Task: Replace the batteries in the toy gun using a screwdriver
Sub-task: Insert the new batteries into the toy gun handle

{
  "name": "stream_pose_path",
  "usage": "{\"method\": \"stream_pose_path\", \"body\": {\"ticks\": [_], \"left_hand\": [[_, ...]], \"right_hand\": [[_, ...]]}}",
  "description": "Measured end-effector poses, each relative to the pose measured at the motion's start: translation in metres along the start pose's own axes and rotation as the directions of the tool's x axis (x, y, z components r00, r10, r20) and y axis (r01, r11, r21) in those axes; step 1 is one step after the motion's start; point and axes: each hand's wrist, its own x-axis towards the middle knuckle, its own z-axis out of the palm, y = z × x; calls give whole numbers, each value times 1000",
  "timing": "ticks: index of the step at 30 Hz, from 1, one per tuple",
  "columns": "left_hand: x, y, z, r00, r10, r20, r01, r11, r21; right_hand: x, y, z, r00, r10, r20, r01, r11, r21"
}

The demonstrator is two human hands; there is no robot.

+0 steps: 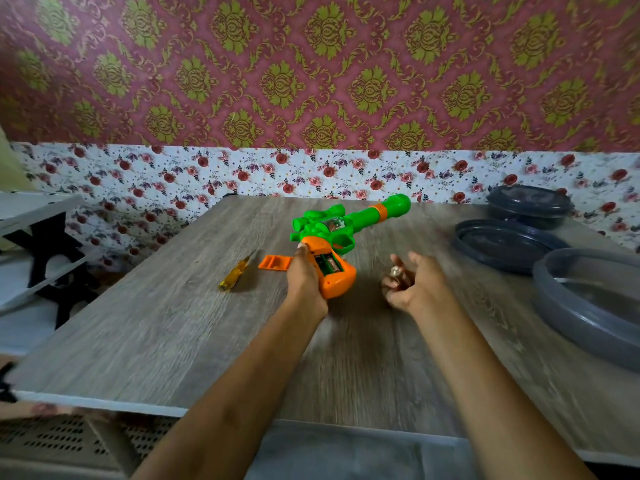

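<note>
The toy gun (346, 223) is found near the middle of the table (173, 323), its green barrel pointed toward the far right corner and its orange grip turned toward the near edge. The grip is clasped by the left hand (304, 275), with the fingers wrapped round it and the thumb laid along its upper side.

The unscrewing step is judged done. The battery compartment (329, 265) in the grip is seen open, the orange cover (275, 263) lies on the table just left of the gun, and the yellow-handled screwdriver (235, 275) is set down farther left, touched by neither hand.

At least one cell appears to be seated in the compartment, though whether it is old or new cannot be told. The right hand (412, 285) is held just right of the grip, palm turned up, with its fingers curled round a battery (396, 271) whose metal end is visible.

The exchange of cells is therefore judged to be under way. The seating of fresh cells, the refitting of the cover and the driving of its screw are left to be done.
</note>
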Motion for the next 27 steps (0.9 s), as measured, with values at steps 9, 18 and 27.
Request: {"method": "stream_pose_path", "body": {"ticks": [9, 18, 27], "left_hand": [[-6, -1, 1, 1000, 18, -6, -17, 997, 69], [-6, -1, 0, 1000, 10, -10, -9, 996, 90], [-4, -2, -1, 1000, 13, -15, -11, 994, 110]], "right_hand": [[-17, 3, 3, 994, 4, 112, -19, 990, 139], [-20, 7, -9, 917, -122, 381, 152, 987, -49], [-21, 13, -12, 784, -271, 559, 440, 877, -192]]}}
